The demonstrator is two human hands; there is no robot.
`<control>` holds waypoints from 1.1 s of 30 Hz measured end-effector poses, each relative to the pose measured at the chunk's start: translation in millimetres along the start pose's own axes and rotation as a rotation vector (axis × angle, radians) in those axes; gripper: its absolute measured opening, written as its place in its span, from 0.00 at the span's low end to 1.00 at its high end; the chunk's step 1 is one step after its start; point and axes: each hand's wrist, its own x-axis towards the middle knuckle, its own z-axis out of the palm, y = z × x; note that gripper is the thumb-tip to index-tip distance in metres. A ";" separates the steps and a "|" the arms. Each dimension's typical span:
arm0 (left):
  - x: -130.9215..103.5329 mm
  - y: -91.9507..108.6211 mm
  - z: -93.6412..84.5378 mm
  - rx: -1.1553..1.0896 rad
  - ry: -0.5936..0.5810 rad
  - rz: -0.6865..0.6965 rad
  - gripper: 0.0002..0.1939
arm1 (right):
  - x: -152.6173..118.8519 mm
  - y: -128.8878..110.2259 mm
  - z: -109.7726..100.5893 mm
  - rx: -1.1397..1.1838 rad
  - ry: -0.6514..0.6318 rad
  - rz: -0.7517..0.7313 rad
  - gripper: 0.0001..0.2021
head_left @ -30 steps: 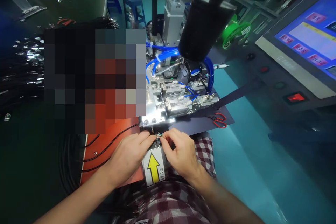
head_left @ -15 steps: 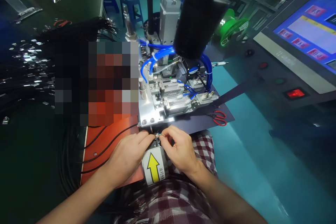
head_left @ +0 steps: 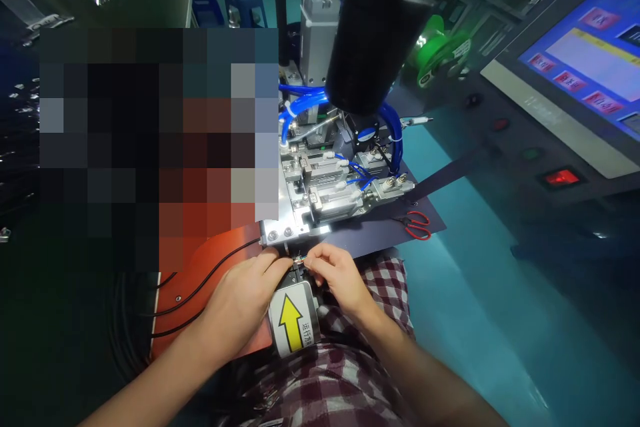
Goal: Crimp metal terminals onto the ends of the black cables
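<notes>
Your machine (head_left: 335, 187) fills the middle at the far side, blue tubes looping over it, with the lit screen (head_left: 595, 53) off to the far right. An orange board (head_left: 225, 240) lies left, bearing black cables (head_left: 231, 253). Your left hand (head_left: 237, 287) reaches in from the near left, back up, thumb and fingers narrow beside the part; whether they grip it, you can't tell from here. Your right hand (head_left: 340, 277) comes from the near right, wrist bent inward, thumb and forefinger pinching the part's right end. Nearer you, between your wrists, stands the arrow block (head_left: 291, 323). Far right hangs a green spool (head_left: 431, 47), its winding unclear. Right of your hands, red-handled scissors (head_left: 417, 224) lie on a dark sheet (head_left: 360, 237). The tiny part (head_left: 299, 260) sits between your fingertips, just near of the machine.
</notes>
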 end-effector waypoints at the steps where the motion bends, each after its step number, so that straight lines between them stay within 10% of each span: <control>1: -0.4 0.6 0.2 0.000 -0.017 -0.021 0.15 | 0.0 -0.1 -1.8 0.007 -0.005 0.008 0.07; 19: -1.6 0.5 -2.5 -0.023 -0.028 -0.008 0.16 | -4.0 -2.8 17.0 -0.433 0.221 -0.375 0.08; 33: -2.4 3.1 -4.2 0.043 -0.067 -0.050 0.15 | 5.2 -1.5 9.0 0.170 0.035 0.115 0.15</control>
